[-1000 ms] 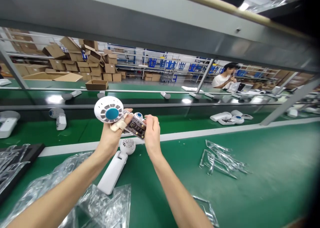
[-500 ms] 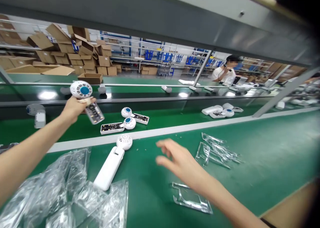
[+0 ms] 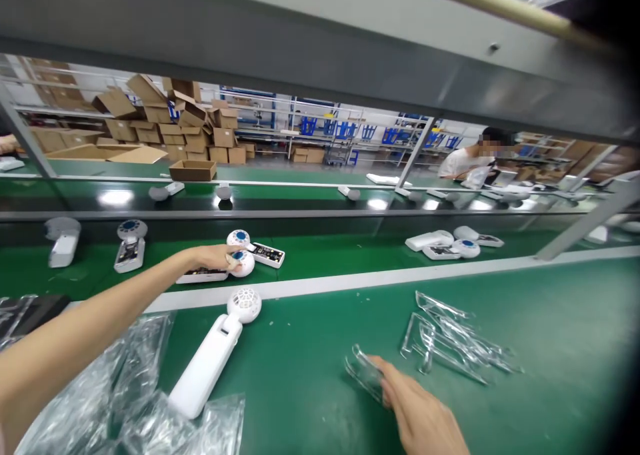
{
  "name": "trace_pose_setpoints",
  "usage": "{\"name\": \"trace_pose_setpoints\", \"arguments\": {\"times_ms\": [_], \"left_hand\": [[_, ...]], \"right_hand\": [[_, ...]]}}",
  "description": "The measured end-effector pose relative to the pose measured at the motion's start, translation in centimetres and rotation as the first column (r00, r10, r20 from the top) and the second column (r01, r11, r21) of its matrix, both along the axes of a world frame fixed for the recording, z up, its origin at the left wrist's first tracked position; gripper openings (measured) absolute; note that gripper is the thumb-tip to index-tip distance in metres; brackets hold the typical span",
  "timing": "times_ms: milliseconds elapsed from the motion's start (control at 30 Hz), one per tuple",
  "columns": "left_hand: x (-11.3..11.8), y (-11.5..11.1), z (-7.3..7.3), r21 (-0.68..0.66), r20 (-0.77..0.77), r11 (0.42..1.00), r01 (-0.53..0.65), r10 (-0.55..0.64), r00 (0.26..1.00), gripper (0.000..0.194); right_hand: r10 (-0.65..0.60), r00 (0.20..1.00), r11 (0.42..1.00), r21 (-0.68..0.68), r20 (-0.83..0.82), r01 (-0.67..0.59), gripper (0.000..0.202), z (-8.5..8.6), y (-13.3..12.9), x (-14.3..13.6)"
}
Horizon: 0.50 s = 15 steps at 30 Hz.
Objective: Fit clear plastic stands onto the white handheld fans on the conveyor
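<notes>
Green belt (image 3: 330, 252) ran crosswise past us, a pale strip (image 3: 310, 284) parting it from our green bench (image 3: 300, 382). Our left hand (image 3: 216, 258) was stretched over to the belt, fingers on the blue-centred head of the near fan (image 3: 244, 264); whether they gripped it or just touched, we couldn't tell. That fan lay with its handle open and circuit board partly under the hand. The far fan (image 3: 269, 254) lay just behind it, board showing, handle pointing right.

Our right hand (image 3: 417, 405) pinched a clear frame (image 3: 367, 375) between thumb and fingers, held over the bench — a bit blurred. Right of it sat a loose pile of clear frames (image 3: 453, 338). Left of it, a white fan (image 3: 204, 368) lay slantwise, head (image 3: 245, 305) by the strip, lower end against clear bags (image 3: 90, 392).

Also on the belt: another open fan (image 3: 131, 256) to the left, a cluster of fans (image 3: 465, 248) to the right. Behind — stacked cartons (image 3: 175, 132), plus a seated co-worker (image 3: 457, 164) in white.
</notes>
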State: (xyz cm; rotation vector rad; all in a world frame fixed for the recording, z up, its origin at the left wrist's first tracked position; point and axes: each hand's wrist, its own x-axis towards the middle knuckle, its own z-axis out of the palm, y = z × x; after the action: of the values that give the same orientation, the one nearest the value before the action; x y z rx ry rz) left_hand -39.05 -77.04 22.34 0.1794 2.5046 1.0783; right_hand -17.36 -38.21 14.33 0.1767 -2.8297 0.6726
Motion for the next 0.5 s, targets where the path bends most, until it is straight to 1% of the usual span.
{"name": "trace_pose_setpoints", "arguments": {"times_ms": [67,100,167,200,267,400,467,500], "left_hand": [[-1.0,-0.6,0.3,-0.004,0.094,1.0,0.012,-0.012,0.996,0.08],[-1.5,-1.0,0.4,-0.023,0.124,1.0,0.017,-0.014,0.992,0.081],[-2.0,-1.8,0.3,-0.068,0.143,0.998,0.009,0.001,0.99,0.081],[-2.1,-2.1,0.1,-0.082,0.134,0.997,-0.008,0.019,0.991,0.08],[-1.8,-2.2,-0.4,-0.088,0.063,0.996,-0.03,0.036,0.997,0.077],[-0.6,-1.4,-1.6,-0.095,-0.133,0.995,-0.01,-0.003,0.991,0.07],[-0.2,-1.2,-1.6,-0.083,-0.191,0.996,-0.035,0.018,0.981,0.07],[0.0,-1.2,-1.3,-0.071,-0.218,0.996,-0.051,0.034,0.975,0.068]], "right_hand": [[-0.127,0.986,0.975,-0.171,0.104,0.144,0.037,0.6,-0.5,-1.1],[-0.153,0.974,0.951,-0.243,0.166,0.191,0.038,0.9,-0.7,-1.6],[-0.152,0.952,0.909,-0.342,0.265,0.24,0.047,1.2,-1.2,-2.6],[-0.133,0.948,0.897,-0.373,0.289,0.239,0.053,1.2,-1.4,-3.0],[-0.083,0.954,0.882,-0.424,0.289,0.205,0.06,1.4,-2.1,-3.7],[0.007,0.969,0.845,-0.52,0.247,0.127,0.053,2.0,-3.6,-5.0],[0.031,0.972,0.813,-0.571,0.233,0.111,0.049,2.7,-4.1,-5.5],[0.039,0.974,0.798,-0.594,0.222,0.103,0.049,3.2,-4.3,-5.6]]}}
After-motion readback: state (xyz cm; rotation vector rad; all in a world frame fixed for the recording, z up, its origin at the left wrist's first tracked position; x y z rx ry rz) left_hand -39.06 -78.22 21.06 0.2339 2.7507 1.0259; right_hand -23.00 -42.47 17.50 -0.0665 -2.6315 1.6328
